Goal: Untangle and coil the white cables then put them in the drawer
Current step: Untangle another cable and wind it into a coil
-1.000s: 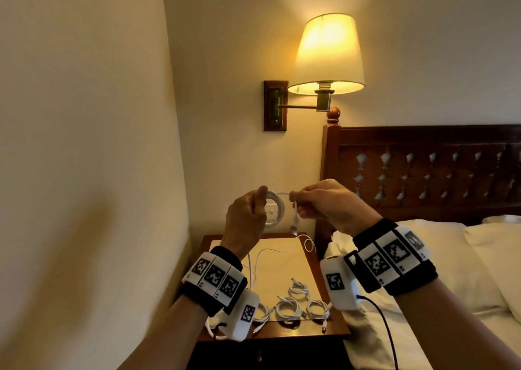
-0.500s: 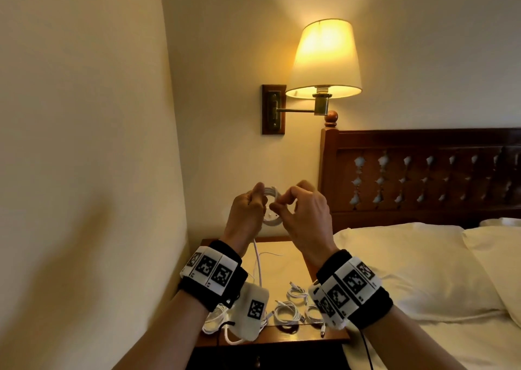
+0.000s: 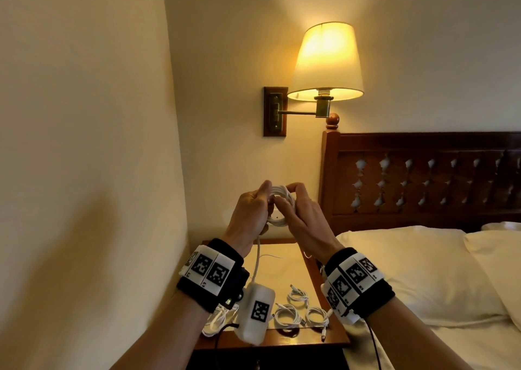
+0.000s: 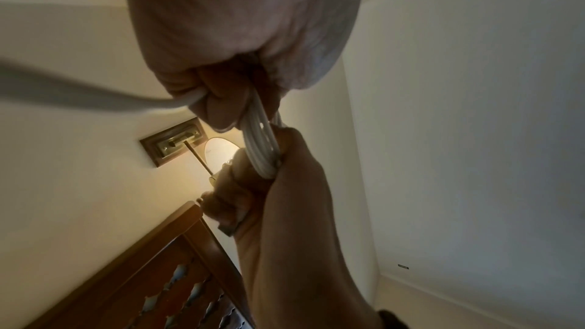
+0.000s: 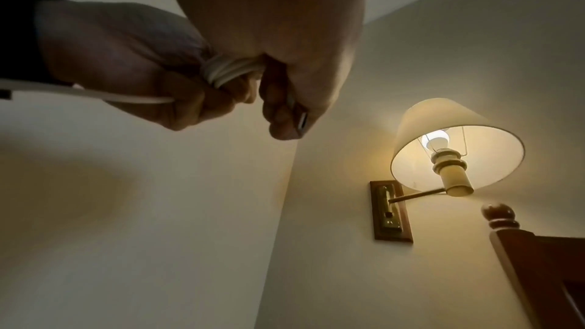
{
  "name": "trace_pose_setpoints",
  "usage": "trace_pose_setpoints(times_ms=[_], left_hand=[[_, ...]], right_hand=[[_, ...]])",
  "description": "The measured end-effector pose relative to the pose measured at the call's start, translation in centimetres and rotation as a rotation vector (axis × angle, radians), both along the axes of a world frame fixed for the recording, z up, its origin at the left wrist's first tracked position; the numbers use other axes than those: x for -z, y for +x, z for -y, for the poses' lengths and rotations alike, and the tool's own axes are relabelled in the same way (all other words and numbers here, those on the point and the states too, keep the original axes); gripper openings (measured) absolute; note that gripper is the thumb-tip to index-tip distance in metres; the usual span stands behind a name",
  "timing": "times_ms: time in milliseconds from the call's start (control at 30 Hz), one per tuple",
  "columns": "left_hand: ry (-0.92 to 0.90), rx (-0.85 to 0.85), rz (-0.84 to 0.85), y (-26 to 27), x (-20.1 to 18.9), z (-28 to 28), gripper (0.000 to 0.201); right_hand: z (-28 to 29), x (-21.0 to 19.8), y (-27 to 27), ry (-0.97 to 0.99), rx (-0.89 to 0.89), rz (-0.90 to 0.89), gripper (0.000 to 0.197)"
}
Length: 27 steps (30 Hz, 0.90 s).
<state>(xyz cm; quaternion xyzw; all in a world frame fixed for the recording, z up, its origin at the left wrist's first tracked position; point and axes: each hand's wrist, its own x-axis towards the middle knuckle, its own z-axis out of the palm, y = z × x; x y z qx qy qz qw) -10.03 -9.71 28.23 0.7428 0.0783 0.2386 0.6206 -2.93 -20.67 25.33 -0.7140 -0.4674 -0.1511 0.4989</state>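
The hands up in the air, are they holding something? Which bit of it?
Yes. Both hands hold one white cable coil: the left hand grips its left side, the right hand pinches its right side. A loose tail hangs down.

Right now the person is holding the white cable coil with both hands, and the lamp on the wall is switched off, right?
Not quite. The lamp is switched on; the head view shows its shade glowing. The rest is right: the left hand and the right hand both hold the white cable coil.
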Motion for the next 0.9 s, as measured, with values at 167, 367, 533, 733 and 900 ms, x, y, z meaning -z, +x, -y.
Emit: trace_pose_setpoints(times_ms=[167,367,533,733,900], left_hand=[[-0.006,0.044,0.079,0.0,-0.7,-0.7,0.046],[0.019,0.004,0.071,0.7,-0.3,-0.9,0.044],[0.088,-0.039,0.139,1.2,0.2,-1.5,0.048],[0.304,0.016,0.234,0.9,0.9,-3.5,0.043],[0.668,-0.123,0.279,1.3,4.0,-8.1,0.031]], right_hand=[[0.5,0.1,0.3,0.082,-0.063,-0.101,0.034],[0.9,-0.2,-0.6,0.194,-0.245,-0.526,0.026],[0.9,-0.9,-1.6,0.407,-0.579,-0.953,0.03],[1.5,-2.0,-1.4,0.482,-0.637,-1.062,0.032],[3.5,-3.4,-0.1,0.596,-0.645,-1.135,0.034]])
